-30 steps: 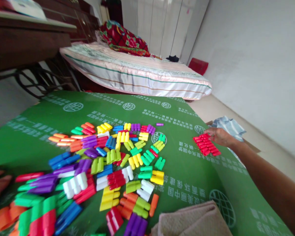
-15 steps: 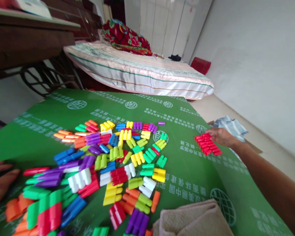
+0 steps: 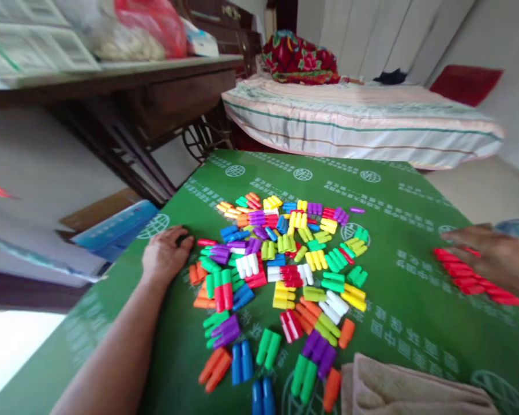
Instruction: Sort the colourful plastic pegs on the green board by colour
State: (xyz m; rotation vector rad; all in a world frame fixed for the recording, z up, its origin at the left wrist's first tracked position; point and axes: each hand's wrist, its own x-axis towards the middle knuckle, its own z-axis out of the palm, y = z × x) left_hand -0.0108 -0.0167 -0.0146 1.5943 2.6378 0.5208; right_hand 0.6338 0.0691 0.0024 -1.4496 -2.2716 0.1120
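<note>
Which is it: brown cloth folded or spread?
Folded: the brown cloth shows overlapping layers at its left side; near end out of frame.

Single head view, shot from the wearer's eye level, facing forward and tipped down across the counter [image 3: 406,242]. Wide field, edges stretched. Towel [image 3: 402,386] sits nearest the lens, low and right of centre; pieces [image 3: 286,244] take mid-frame at close range; bed [image 3: 363,118] lies farther off, up top. Side desk [image 3: 168,104] fills upper left. Left hand [image 3: 166,252] falls left of centre; right hand [image 3: 495,258], blurred, meets the right edge.
</note>
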